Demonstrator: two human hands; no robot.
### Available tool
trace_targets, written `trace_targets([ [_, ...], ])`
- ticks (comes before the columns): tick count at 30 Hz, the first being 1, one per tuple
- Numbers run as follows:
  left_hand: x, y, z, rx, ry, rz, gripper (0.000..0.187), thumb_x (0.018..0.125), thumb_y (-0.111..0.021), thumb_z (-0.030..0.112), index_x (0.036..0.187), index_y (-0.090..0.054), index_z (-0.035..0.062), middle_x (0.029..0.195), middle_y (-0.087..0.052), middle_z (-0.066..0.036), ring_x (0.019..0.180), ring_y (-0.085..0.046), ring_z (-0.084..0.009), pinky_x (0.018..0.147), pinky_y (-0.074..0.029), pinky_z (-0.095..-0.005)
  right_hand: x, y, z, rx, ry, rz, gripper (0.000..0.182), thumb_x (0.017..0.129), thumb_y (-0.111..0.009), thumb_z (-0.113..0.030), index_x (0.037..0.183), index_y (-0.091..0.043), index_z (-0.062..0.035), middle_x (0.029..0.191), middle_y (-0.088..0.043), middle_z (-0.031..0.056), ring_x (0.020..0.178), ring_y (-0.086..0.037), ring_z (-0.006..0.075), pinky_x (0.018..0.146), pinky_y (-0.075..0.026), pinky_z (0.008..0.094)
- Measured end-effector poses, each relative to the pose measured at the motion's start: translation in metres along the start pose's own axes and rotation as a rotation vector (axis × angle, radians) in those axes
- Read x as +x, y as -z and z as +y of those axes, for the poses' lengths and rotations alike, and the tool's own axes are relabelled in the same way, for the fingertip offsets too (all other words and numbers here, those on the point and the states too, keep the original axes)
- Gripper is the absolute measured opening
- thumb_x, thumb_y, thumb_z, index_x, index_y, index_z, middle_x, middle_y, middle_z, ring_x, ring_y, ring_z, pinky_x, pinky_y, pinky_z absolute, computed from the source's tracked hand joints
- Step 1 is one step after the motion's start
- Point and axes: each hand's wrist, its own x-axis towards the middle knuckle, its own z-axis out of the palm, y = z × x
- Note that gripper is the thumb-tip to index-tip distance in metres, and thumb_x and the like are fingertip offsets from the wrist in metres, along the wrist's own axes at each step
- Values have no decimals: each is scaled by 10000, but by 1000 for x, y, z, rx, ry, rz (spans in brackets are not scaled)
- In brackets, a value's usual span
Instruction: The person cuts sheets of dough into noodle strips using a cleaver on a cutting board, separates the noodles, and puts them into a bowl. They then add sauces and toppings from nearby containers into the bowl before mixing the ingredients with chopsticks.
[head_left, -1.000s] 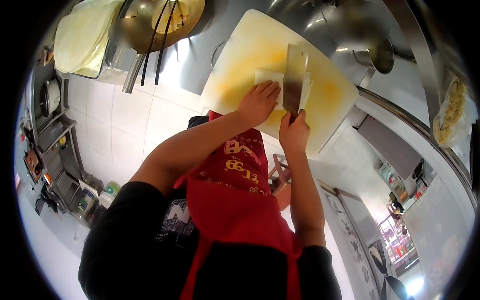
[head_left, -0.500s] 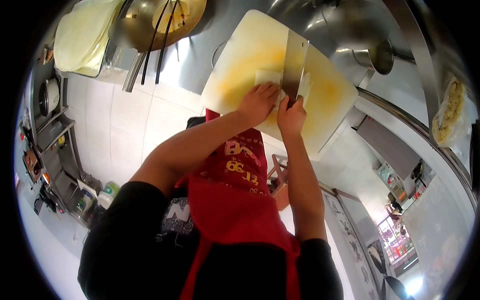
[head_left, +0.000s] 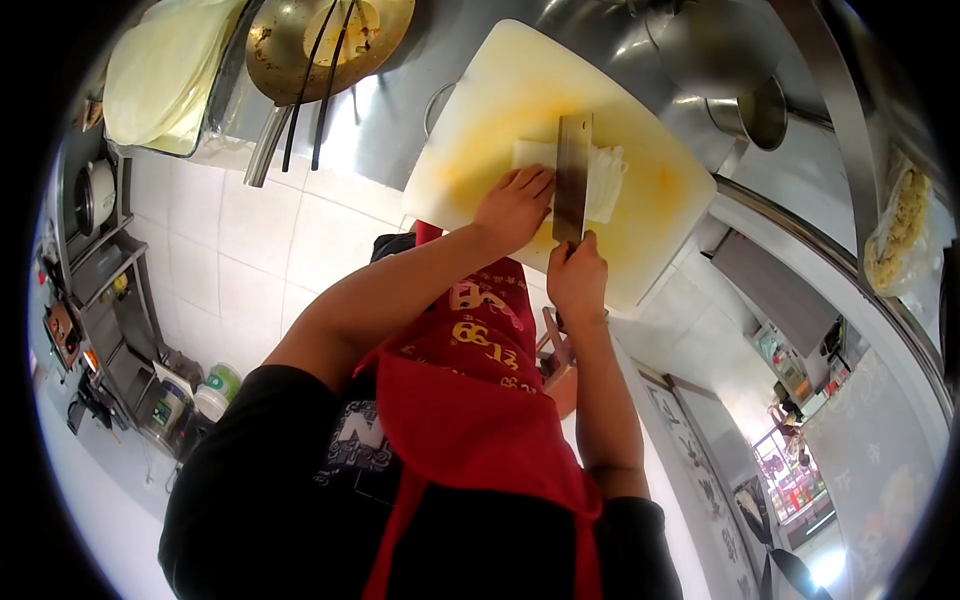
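Observation:
My right hand (head_left: 578, 278) is closed around the handle of a cleaver (head_left: 573, 170). The broad blade points away from me and covers part of a folded pale sheet, perhaps dough or rice sheet. My left hand (head_left: 517, 208) lies with its fingers on the near left part of that sheet (head_left: 533, 153), close beside the blade. Narrow white strips (head_left: 606, 180) lie together just right of the cleaver. All of this rests on a yellow-stained white cutting board (head_left: 490, 80).
Left of the board is a wok (head_left: 275, 75) with black chopsticks (head_left: 325, 100) across it. Farther left, large pale sheets (head_left: 160, 80) are stacked on a tray. A metal pot (head_left: 765, 115) stands to the right, and a plastic bag of yellowish food (head_left: 898, 225) lies at far right.
The cleaver has drawn toward me and a little left, with its blade now more on edge. The cut strips show more beside it. My left hand has hardly moved.

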Motion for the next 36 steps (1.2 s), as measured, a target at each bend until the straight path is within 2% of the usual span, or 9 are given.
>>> trace_targets([
  [5, 2, -2, -11, -7, -16, -26, 425, 824, -656, 182, 1202, -614, -7, 1292, -572, -97, 1255, -491, -250, 1062, -401, -380, 51, -24, -8, 26, 76, 136, 257, 919, -552, -187, 966, -507, 62, 766, -646, 295, 719, -638, 486, 663, -516, 545],
  [8, -10, 9, -2, -66, 4, -3, 432, 825, -659, 176, 1215, -603, -1, 1299, -567, -100, 1270, -483, -256, 1072, -398, -388, 60, -23, -8, 134, 222, 333, 216, 917, -565, -177, 938, -497, 28, 687, -630, 265, 645, -634, 462, 585, -520, 537],
  [11, -13, 17, -1, -71, 26, 18, 441, 821, -670, 177, 1220, -595, 6, 1310, -558, -101, 1272, -482, -260, 1066, -406, -389, 13, -1, -13, 172, 133, 279, 207, 921, -564, -172, 931, -494, 22, 678, -627, 260, 640, -635, 454, 575, -516, 529],
  [14, -6, 12, -5, -47, 31, 40, 451, 816, -679, 185, 1222, -592, 9, 1313, -555, -97, 1265, -484, -259, 1051, -416, -384, -5, 6, -12, -5, 113, 163, 196, 922, -554, -155, 954, -491, 28, 671, -623, 257, 636, -631, 458, 575, -512, 526],
  [17, -6, 10, -5, -42, 45, 31, 457, 812, -680, 199, 1218, -597, 6, 1297, -564, -93, 1261, -484, -255, 1043, -418, -380, -14, 2, -10, 57, 13, 9, 248, 921, -546, -182, 997, -502, 50, 736, -630, 292, 703, -626, 489, 642, -504, 544],
  [24, -6, 2, -9, 7, 11, -26, 440, 823, -671, 195, 1223, -611, 22, 1319, -559, -89, 1287, -473, -262, 1024, -426, -394, 6, -18, -5, -10, 16, 16, 253, 921, -550, -189, 1001, -504, 46, 748, -634, 296, 710, -628, 495, 654, -507, 547],
  [30, -10, 12, -7, -110, 51, -30, 433, 820, -658, 186, 1200, -612, -16, 1313, -561, -101, 1281, -466, -258, 1069, -396, -384, 45, -21, -14, 51, 201, 306, 217, 929, -568, -180, 968, -501, 22, 700, -632, 252, 641, -634, 449, 573, -523, 506],
  [34, -7, 18, -5, -81, 19, 53, 431, 818, -664, 179, 1198, -608, -17, 1312, -559, -104, 1272, -474, -256, 1061, -401, -387, -3, 5, -18, 125, 86, 215, 276, 924, -573, -218, 996, -533, 46, 717, -634, 281, 685, -640, 467, 604, -511, 527],
  [36, -8, 15, -9, -50, 34, 56, 407, 816, -667, 178, 1169, -619, -19, 1282, -571, -101, 1249, -487, -256, 1047, -410, -382, -17, 0, -16, 74, 33, 60, 259, 921, -564, -194, 1001, -524, 49, 716, -632, 278, 681, -636, 470, 612, -509, 525],
])
